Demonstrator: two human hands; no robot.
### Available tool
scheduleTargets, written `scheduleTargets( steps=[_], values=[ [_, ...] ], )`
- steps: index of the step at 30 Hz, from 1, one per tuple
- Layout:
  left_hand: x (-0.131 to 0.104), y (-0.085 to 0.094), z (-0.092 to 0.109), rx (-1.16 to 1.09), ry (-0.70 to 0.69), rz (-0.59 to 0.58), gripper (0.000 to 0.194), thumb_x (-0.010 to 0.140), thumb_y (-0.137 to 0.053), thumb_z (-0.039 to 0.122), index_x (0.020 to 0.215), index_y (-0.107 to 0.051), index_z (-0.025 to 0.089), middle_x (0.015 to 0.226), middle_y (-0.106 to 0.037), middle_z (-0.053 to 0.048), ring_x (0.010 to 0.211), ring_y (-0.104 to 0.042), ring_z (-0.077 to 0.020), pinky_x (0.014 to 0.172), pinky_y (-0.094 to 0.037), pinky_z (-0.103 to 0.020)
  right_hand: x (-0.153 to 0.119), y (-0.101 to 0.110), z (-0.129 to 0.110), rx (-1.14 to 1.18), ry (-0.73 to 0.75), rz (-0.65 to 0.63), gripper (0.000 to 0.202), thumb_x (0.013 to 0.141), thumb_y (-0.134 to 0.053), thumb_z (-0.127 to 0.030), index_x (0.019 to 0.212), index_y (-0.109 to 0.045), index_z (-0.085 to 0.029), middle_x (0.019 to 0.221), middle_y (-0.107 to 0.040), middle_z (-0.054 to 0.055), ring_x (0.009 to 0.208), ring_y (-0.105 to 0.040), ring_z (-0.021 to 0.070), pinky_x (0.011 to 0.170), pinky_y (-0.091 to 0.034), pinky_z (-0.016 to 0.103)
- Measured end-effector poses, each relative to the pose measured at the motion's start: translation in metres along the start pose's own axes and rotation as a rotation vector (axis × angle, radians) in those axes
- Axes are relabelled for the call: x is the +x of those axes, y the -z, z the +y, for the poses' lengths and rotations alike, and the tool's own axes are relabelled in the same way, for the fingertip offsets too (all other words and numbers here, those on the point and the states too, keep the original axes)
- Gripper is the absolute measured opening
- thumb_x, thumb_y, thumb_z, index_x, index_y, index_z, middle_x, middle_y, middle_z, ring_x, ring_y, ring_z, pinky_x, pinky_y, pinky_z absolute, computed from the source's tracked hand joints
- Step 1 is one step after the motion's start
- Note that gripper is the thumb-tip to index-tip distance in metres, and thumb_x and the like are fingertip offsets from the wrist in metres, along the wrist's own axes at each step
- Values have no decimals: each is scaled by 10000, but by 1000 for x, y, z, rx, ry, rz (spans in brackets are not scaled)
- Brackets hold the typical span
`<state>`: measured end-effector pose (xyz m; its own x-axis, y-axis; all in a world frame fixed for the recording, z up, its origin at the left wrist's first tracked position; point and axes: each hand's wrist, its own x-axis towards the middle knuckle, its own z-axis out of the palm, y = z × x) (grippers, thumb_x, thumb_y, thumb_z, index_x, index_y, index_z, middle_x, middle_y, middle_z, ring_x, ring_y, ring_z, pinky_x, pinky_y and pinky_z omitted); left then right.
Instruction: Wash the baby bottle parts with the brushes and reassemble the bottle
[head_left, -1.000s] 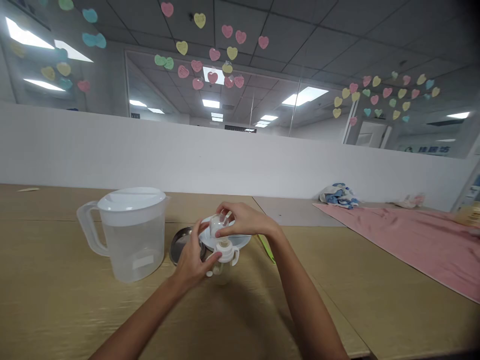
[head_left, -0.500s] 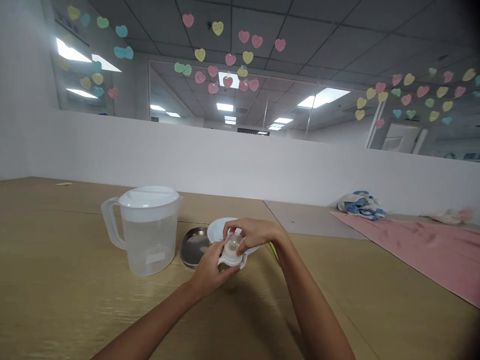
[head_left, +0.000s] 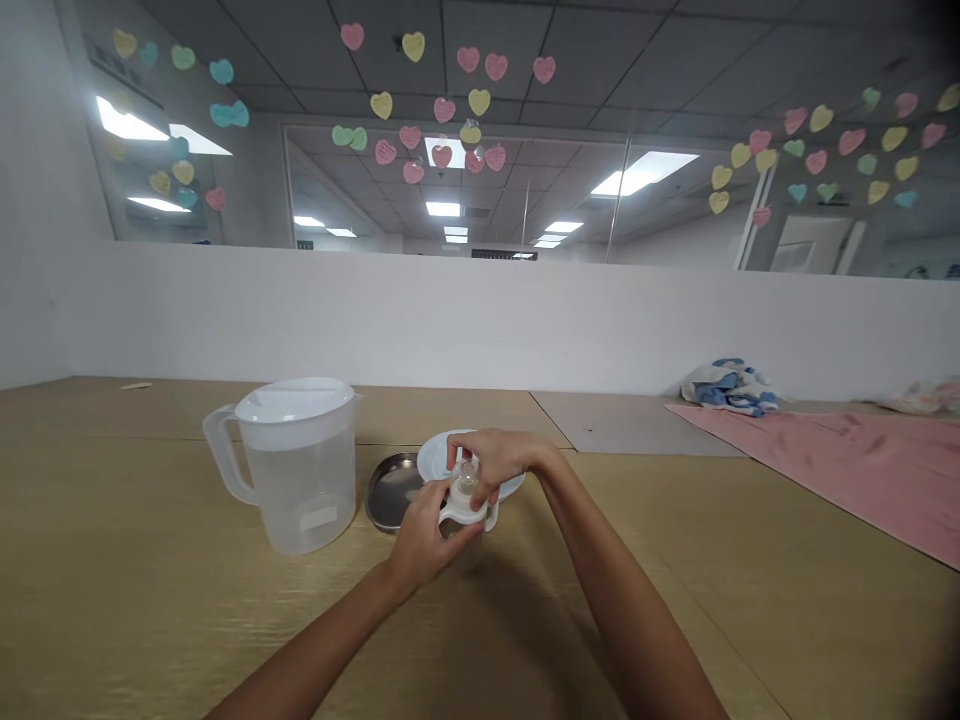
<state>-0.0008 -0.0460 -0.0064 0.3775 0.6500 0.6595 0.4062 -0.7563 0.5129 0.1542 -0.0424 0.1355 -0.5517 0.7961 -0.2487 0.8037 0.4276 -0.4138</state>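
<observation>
A baby bottle (head_left: 463, 507) with a white collar, white handles and a clear nipple top is between my hands, over the table in front of the plate. My left hand (head_left: 422, 535) grips it from the left, fingers and thumb around the collar and handle. From above and the right, my right hand (head_left: 499, 462) curls its fingers round the clear top. Behind the hands lies a light blue plate (head_left: 433, 458), partly covered by them. A shiny metal tray (head_left: 390, 492) sits to the left of the plate.
A clear lidded pitcher (head_left: 300, 480) holding liquid stands at the left. On the right a pink cloth (head_left: 847, 465) covers the table (head_left: 187, 610), with a blue and white crumpled cloth (head_left: 729, 388) at its back corner. A white wall rises behind.
The view has shifted and levelled slightly. My right hand's fingers have turned a little further over the clear top, while my left hand keeps its hold on the bottle.
</observation>
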Motion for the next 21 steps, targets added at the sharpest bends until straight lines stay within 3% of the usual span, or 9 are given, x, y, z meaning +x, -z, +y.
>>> scheduleTargets(
  steps=[6,15,18,21],
  values=[
    [0,-1,-1,78,-30,45,412,749,-582,476,1024,-561,171,1003,-637,-113,939,-584,-272,806,-475,-411,1,0,4,89,15,-12,636,542,-753,-280,1102,-456,-226,1072,-520,13,544,-602,79,510,-485,211],
    [2,1,-12,148,-192,24,592,727,-597,509,1195,-517,156,1086,-632,-145,1034,-568,-299,887,-456,-428,-2,3,6,259,36,-44,596,527,-768,-280,1053,-497,-209,1009,-496,4,649,-610,101,534,-516,210],
    [2,2,-11,118,-152,27,618,717,-612,508,1210,-513,149,1089,-637,-146,1021,-578,-297,870,-468,-424,-3,4,5,289,62,-41,545,553,-750,-294,1034,-510,-203,973,-508,6,691,-614,125,548,-528,237],
    [2,3,-6,63,-78,25,495,724,-616,487,1100,-596,167,1053,-660,-120,980,-601,-278,849,-483,-397,0,5,4,248,49,-1,551,563,-741,-311,1056,-514,-213,957,-530,5,701,-602,121,549,-515,226]
  ],
)
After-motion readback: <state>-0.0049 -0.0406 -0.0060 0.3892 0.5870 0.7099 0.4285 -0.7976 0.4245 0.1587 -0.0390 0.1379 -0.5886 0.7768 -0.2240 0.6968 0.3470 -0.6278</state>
